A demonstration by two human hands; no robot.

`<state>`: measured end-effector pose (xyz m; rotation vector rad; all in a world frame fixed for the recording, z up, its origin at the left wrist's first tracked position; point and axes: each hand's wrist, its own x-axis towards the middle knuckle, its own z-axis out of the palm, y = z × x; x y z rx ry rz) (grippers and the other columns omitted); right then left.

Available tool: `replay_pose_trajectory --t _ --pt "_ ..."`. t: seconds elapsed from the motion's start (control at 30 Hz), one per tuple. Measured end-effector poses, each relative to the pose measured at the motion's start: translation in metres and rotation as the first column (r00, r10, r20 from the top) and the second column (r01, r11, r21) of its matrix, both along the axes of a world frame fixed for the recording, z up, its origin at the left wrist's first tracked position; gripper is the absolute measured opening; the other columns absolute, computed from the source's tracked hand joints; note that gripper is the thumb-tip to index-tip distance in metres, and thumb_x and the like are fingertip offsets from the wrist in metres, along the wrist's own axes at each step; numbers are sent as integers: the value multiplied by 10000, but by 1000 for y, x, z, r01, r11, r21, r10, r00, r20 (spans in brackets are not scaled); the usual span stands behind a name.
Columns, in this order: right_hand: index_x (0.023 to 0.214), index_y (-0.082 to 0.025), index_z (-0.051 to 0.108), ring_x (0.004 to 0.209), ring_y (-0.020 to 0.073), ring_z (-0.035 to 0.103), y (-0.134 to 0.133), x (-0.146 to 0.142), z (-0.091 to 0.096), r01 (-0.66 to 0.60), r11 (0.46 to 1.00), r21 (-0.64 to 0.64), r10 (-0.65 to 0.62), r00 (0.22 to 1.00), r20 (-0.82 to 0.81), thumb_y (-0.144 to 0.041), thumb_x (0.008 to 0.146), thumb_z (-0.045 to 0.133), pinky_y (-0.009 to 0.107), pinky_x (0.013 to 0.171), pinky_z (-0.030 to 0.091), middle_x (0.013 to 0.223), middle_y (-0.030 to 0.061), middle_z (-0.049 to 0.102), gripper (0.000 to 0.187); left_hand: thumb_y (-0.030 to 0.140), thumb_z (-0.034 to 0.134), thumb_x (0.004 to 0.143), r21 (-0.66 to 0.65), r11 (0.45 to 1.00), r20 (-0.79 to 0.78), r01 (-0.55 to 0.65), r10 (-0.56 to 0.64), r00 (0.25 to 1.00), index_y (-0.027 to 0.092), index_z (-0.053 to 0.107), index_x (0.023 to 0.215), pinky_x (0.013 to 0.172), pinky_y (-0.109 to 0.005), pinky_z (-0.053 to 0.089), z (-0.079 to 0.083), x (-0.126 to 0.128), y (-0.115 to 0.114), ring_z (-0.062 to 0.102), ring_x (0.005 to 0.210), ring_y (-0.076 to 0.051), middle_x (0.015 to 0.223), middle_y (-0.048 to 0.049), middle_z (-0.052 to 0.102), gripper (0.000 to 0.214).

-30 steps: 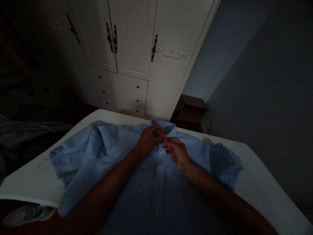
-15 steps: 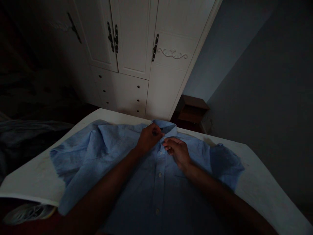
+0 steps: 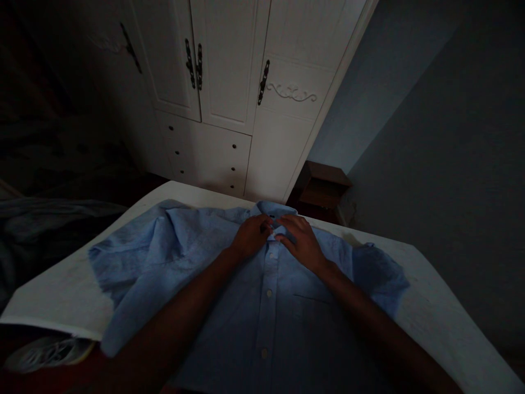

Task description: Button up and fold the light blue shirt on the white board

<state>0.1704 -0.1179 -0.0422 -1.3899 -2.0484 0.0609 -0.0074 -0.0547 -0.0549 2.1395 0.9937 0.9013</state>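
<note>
A light blue short-sleeved button-up shirt (image 3: 229, 334) lies front up, collar away from me, its sleeves spread to both sides. My left hand (image 3: 251, 236) is at the left side of the collar (image 3: 268, 208), fingers curled and closed on the collar edge. On the other side, my right hand (image 3: 303, 241) touches the collar with thumb and fingers apart. Between the hands is the neck opening, partly hidden by the fingers. Below it, several pale buttons run down the front placket (image 3: 267, 317). A chest pocket edge shows under my right wrist.
The shirt rests on a white table (image 3: 435, 306). Beyond stands a white wardrobe (image 3: 221, 65) with dark handles and drawers. A small brown cabinet (image 3: 326, 183) is by the wall. Dark cloth (image 3: 49, 230) lies at left, a shoe (image 3: 49, 353) on the floor at lower left.
My right hand has moved up from the top of the placket to the collar, and its fingers have spread from a pinch. My left hand has dropped slightly and stays at the collar.
</note>
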Motion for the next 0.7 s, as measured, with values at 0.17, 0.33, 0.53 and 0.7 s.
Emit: replay_pose_trajectory --t 0.17,0.33,0.53,0.7 --pt "1340 -241 555 1212 299 522 11 12 -5 -51 997 -51 58 988 145 -374 977 483 511 1020 334 1240 117 650 393 203 532 880 256 963 -293 81 -3 956 237 587 1268 1073 -551 315 1 -3 -2 371 1373 -304 1429 -98 523 393" --pt "1213 -270 662 1051 272 593 14 18 -4 -8 995 -101 21 992 125 -281 968 491 507 980 326 1032 79 720 299 210 436 940 260 955 -387 143 -33 921 299 590 1271 1046 -584 267 -3 -5 0 459 1277 -278 1236 -73 646 376" --pt "976 -256 744 957 251 622 16 18 3 -32 981 -191 51 994 98 -283 964 497 495 945 339 965 65 747 249 265 437 954 285 951 -437 123 15 900 279 670 1145 989 -540 305 0 -3 -3 474 1184 -289 1150 -91 630 302" --pt "957 -241 732 973 242 632 18 19 0 1 981 -194 17 996 90 -289 953 520 490 973 333 996 62 748 217 244 442 938 263 961 -485 80 60 873 234 667 1138 979 -532 324 5 -2 -7 457 1191 -305 1178 -122 598 301"
